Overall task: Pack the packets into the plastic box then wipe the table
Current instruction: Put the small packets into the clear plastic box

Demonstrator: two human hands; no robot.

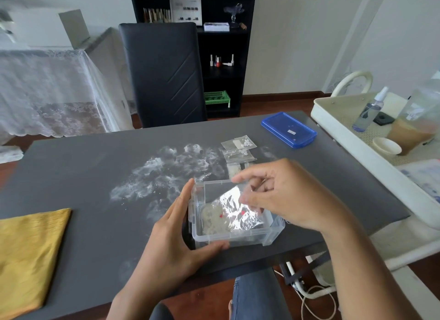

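We see the left hand (171, 238) clasped on the clear box (234, 234) near the bench's (95, 167) front edge, fingers along its left wall, thumb under the near rim. The right hand (283, 196) hovers over the box, its grip pinched on a clear packet (240, 210) hanging into it. Another packet with red specks (214, 216) lies inside. More packets (238, 149) wait just beyond the box, beside white powder (164, 174) smeared across the bench. The blue lid (288, 129) sits far right, the yellow cloth (28, 255) at the left edge.
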